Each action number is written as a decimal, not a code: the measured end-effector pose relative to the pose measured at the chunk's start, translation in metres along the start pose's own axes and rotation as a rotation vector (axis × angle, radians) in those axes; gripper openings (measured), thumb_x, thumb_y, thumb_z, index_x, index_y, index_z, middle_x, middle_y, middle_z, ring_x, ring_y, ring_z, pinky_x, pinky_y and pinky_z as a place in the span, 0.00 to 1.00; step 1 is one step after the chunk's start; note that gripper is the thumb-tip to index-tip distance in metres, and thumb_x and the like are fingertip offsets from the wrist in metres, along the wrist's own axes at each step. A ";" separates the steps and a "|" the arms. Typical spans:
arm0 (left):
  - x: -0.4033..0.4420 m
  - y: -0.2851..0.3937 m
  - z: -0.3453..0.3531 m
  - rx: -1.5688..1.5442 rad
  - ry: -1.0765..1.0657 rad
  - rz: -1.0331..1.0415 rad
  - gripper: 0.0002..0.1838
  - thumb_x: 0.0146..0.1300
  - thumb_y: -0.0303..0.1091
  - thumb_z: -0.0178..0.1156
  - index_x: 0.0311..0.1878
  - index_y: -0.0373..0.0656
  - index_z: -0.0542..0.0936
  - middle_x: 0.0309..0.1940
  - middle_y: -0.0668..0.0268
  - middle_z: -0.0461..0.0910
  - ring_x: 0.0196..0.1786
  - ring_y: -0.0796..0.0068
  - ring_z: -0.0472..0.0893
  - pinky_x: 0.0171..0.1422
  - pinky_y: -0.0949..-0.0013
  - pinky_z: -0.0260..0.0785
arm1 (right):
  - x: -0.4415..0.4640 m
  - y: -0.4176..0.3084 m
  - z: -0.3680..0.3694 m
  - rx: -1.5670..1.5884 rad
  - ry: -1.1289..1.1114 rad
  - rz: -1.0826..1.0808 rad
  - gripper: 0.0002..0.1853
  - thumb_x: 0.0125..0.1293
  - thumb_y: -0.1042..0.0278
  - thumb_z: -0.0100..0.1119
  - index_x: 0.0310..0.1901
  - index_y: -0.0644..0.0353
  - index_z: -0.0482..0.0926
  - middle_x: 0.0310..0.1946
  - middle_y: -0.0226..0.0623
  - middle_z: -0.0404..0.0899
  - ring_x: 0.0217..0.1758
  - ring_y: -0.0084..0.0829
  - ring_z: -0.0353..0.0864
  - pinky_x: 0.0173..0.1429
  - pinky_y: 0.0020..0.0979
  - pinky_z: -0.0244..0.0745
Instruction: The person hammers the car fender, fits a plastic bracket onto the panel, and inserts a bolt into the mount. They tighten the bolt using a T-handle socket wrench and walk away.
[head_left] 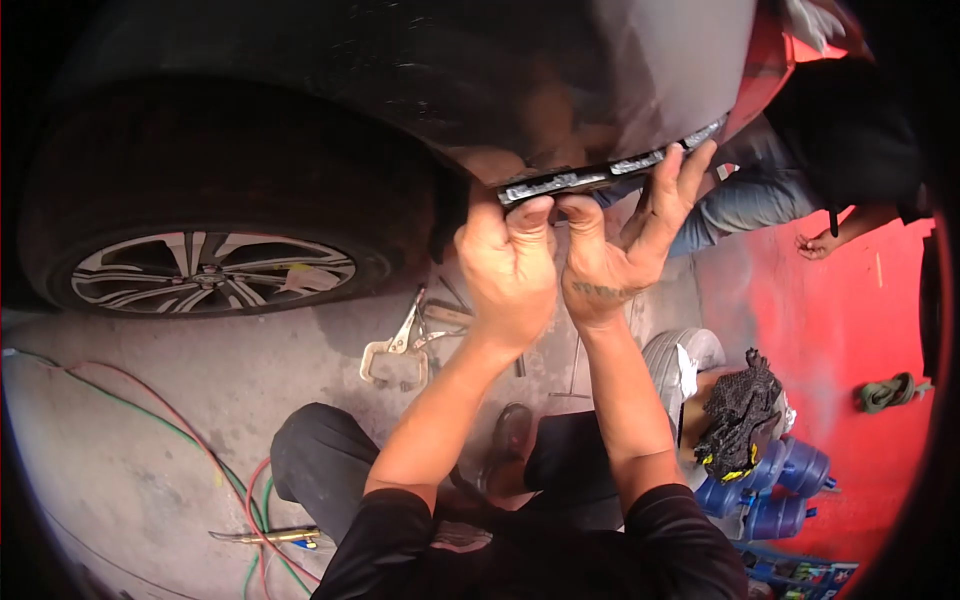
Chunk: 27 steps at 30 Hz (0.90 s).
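Above me is a dark, glossy car body panel [520, 90]. Along its lower edge runs a narrow black trim strip [610, 174] with silvery, crumpled-looking patches. My left hand [508, 265] pinches the strip's left end, its thumb pressed at the underside and some fingers hidden. My right hand [622, 255] grips the same strip farther right; its thumb is below and two fingers stretch up against the edge. Left of my hands stands a car wheel [215, 270] with a spoked alloy rim.
On the concrete floor lie locking C-clamp pliers [395, 350], a hammer-like tool [447, 313], red and green hoses [235, 480] and a brass-coloured torch [262, 536]. At right are blue water jugs [775, 500], a black cloth [740, 415] and another person in jeans [750, 205].
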<state>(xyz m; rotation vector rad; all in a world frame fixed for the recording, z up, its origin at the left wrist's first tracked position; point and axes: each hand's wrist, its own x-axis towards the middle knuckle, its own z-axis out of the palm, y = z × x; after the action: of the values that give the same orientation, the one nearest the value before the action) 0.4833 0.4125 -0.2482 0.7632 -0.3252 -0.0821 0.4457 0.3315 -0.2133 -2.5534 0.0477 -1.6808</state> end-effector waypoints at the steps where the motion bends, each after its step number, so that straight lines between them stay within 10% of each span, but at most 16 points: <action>1: 0.000 0.007 -0.002 -0.029 -0.035 -0.067 0.22 0.80 0.52 0.54 0.47 0.36 0.74 0.20 0.77 0.69 0.19 0.90 0.63 0.23 0.78 0.53 | 0.001 0.001 0.000 0.023 0.020 -0.001 0.44 0.59 0.66 0.78 0.75 0.66 0.66 0.80 0.67 0.49 0.84 0.61 0.50 0.81 0.52 0.57; 13: 0.004 0.003 -0.004 0.012 -0.032 0.029 0.16 0.78 0.40 0.61 0.48 0.34 0.75 0.25 0.75 0.74 0.26 0.88 0.69 0.27 0.77 0.62 | -0.001 0.003 -0.001 0.094 -0.040 0.014 0.43 0.65 0.69 0.75 0.77 0.66 0.60 0.84 0.56 0.37 0.87 0.49 0.45 0.85 0.48 0.49; 20: 0.006 0.002 -0.019 -0.079 -0.159 0.024 0.11 0.77 0.33 0.61 0.51 0.33 0.78 0.32 0.73 0.80 0.30 0.90 0.71 0.30 0.81 0.63 | -0.002 0.006 -0.005 0.077 -0.022 0.040 0.48 0.55 0.63 0.79 0.76 0.63 0.65 0.81 0.64 0.47 0.85 0.57 0.50 0.81 0.51 0.56; 24: 0.008 0.007 -0.027 -0.143 -0.231 -0.138 0.14 0.76 0.32 0.62 0.58 0.34 0.78 0.38 0.62 0.89 0.41 0.80 0.85 0.45 0.70 0.77 | -0.002 0.002 -0.006 0.182 -0.026 0.109 0.48 0.56 0.62 0.80 0.76 0.63 0.64 0.82 0.63 0.46 0.85 0.55 0.49 0.81 0.50 0.57; 27: 0.006 0.001 -0.023 -0.120 -0.191 -0.089 0.12 0.76 0.31 0.62 0.56 0.34 0.79 0.36 0.63 0.87 0.39 0.80 0.83 0.42 0.71 0.75 | 0.002 -0.007 -0.008 0.190 -0.089 0.099 0.42 0.64 0.76 0.73 0.76 0.66 0.59 0.84 0.53 0.39 0.85 0.50 0.50 0.85 0.48 0.50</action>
<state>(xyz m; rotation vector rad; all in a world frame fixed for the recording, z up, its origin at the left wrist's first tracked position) 0.4966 0.4277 -0.2613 0.6521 -0.4630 -0.2575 0.4392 0.3377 -0.2081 -2.4395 0.0074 -1.4598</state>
